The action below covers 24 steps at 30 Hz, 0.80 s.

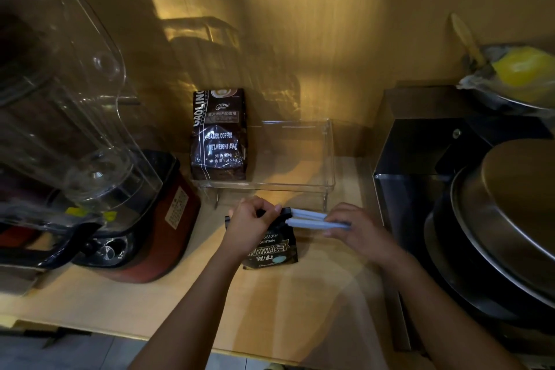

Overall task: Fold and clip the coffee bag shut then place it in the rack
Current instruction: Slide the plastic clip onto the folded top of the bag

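Two hands meet over a small black coffee bag (274, 248) that lies flat on the wooden counter (168, 303), just in front of a clear rack (329, 153). The left hand (250, 224) is closed on the bag's folded top edge, pinching it between thumb and fingers. The right hand (353, 227) grips the far end of a long white clip (312, 219), whose two bars stand slightly apart; the clip's other end reaches the right part of the fold, next to the left hand's fingertips. Whether the bars already straddle the fold cannot be told.

The bag's printed face looks upward, its bottom edge nearest the person. Behind it the rack stands on short legs against the wall, and a larger dark coffee bag (219, 135) stands upright in its left end; the remainder of the rack holds nothing. To the left of the rack sits a red-based blender (141, 219) with a big clear jug. To the right stand a dark metal box (420, 141) and stacked steel pans (504, 219), and behind them a bowl with something yellow (524, 69).
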Tool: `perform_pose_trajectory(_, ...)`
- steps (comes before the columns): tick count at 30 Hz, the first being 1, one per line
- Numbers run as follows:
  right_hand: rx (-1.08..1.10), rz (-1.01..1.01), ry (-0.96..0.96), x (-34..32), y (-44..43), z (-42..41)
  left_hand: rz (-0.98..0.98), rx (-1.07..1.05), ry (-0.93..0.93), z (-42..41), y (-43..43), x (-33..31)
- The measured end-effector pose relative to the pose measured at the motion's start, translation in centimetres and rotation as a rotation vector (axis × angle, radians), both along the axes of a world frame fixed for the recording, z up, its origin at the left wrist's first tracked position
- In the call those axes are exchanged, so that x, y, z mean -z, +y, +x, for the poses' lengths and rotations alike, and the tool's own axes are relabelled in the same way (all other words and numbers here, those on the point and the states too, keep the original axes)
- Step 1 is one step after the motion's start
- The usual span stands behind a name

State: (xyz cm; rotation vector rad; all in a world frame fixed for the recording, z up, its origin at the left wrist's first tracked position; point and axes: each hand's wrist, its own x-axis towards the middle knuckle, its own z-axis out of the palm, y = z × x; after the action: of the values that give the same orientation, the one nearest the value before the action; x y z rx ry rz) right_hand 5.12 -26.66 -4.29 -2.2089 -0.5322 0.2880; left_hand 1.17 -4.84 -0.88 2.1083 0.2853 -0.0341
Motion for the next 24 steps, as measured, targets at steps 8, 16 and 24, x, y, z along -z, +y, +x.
perform_pose_trajectory(8, -0.051, -0.108, -0.095, -1.9, 2.1, 0.0, 0.141, -0.02, -0.06, 0.0, -0.1, 0.2)
perform_pose_trajectory(16, -0.012, -0.142, -0.087, -2.6, 2.9, 0.2, 0.372, 0.039, -0.135, 0.5, -0.9, 0.1)
perform_pose_trajectory(24, 0.106, -0.068, -0.082, -2.2, 5.5, 0.0, 0.288, -0.017, -0.077, 0.3, -2.2, 0.8)
